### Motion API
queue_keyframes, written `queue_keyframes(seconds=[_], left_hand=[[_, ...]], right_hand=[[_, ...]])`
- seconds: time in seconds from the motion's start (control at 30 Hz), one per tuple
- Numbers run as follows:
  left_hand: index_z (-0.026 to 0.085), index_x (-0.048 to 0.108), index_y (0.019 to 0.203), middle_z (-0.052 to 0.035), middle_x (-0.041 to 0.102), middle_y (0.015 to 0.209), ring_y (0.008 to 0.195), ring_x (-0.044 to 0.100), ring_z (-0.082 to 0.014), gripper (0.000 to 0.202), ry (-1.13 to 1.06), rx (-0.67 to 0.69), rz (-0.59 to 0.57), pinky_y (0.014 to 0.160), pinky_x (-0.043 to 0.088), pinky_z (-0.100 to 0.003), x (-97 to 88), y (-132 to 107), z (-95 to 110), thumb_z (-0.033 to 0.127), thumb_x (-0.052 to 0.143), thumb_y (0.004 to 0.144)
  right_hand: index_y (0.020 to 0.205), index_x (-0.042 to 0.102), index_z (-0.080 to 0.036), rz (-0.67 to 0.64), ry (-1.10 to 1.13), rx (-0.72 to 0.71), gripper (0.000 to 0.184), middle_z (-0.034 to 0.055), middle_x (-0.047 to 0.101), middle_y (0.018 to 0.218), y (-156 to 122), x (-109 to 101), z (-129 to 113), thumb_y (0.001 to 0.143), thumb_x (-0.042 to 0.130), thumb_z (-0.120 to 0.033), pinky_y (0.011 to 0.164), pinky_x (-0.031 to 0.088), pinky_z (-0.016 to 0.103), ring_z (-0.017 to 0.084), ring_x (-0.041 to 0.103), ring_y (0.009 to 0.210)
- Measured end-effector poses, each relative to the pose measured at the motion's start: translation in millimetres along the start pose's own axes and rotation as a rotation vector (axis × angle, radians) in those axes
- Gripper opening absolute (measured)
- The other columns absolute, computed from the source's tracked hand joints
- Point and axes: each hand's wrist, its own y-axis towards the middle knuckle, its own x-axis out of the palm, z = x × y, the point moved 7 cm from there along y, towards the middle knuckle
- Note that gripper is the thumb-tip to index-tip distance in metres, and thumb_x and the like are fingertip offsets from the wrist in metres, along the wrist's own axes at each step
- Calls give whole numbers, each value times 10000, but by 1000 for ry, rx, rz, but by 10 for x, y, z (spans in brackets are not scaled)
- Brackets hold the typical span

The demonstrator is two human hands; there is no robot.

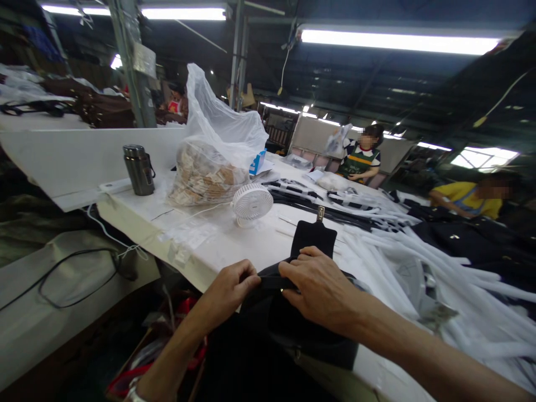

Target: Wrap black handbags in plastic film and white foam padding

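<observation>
A black bag (pixel 314 329) lies at the near edge of the white table, partly in shadow. Its flap (pixel 313 239) stands up at the far side, with a metal clasp (pixel 320 214) at the tip. My left hand (pixel 234 287) pinches the end of a black strap (pixel 271 282) on the bag's left side. Over the bag's top, my right hand (pixel 318 285) grips the same strap nearer its middle, fingers bent around it. The underside of the right fingers is hidden.
Beyond the bag stand a white fan (pixel 252 204), a clear plastic bag of small packets (pixel 205 173) and a steel flask (pixel 139 170). White-wrapped strips (pixel 419 279) cover the right side. Co-workers (pixel 362 156) sit further back. A red-edged box (pixel 138 374) is below left.
</observation>
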Motion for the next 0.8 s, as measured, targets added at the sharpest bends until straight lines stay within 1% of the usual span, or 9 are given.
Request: queue_keyframes(seconds=[0.13,0.23,0.3,0.43,0.53,0.6,0.67,0.73,0.8], left_hand=[[201,512,713,34,495,663,657,472,-162,282,43,-84,37,623,357,-269,-266,-60,-278,454,507,837],[205,505,686,36,467,639,639,448,-164,333,61,-149,75,613,358,-267,-474,-152,-519,519,513,798],[210,493,665,38,448,620,617,427,-161,359,57,-200,92,591,355,-261,-578,-227,-697,551,516,775],[210,483,657,37,442,614,591,410,-151,378,45,-265,98,553,339,-247,-675,-345,-1023,571,525,758],[203,494,659,36,445,613,582,415,-147,381,22,-264,82,551,343,-245,-668,-358,-1139,569,529,761],[198,519,664,32,466,612,589,440,-153,352,16,-255,81,560,356,-247,-649,-333,-1107,536,552,761],[188,578,710,11,542,656,645,506,-175,312,15,-219,73,608,396,-259,-605,-283,-955,493,567,771],[180,644,815,-21,637,778,763,579,-207,288,3,-154,58,708,437,-282,-526,-222,-703,454,556,802],[194,677,933,-39,688,928,892,610,-222,283,-20,-73,13,813,447,-298,-391,-164,-411,417,528,845]], right_hand=[[832,595,-193,-14,-8,43,85,38,726,800,0,-10,63,826,635,-267,888,351,372,200,660,768],[818,602,-195,-24,3,63,82,35,728,802,-1,1,117,819,642,-266,877,363,367,199,660,757],[807,604,-199,-26,10,72,81,31,726,798,0,12,138,813,650,-266,862,372,361,199,655,753],[811,617,-212,-14,76,93,101,24,708,802,0,15,139,792,686,-283,789,391,330,219,637,812],[894,642,-224,-38,217,114,138,22,700,866,-17,19,155,789,699,-294,764,399,310,218,620,856],[958,643,-236,-72,357,148,196,13,691,912,-36,29,207,785,705,-306,746,410,292,203,612,855],[1009,637,-242,-110,536,194,240,-2,681,914,-52,47,277,788,697,-315,702,420,263,177,607,816],[1046,636,-233,-142,699,229,260,-7,683,905,-54,66,328,803,672,-317,666,428,241,159,606,783],[1021,659,-208,-186,772,246,231,0,695,884,-43,92,343,827,640,-331,647,433,232,154,610,764]])
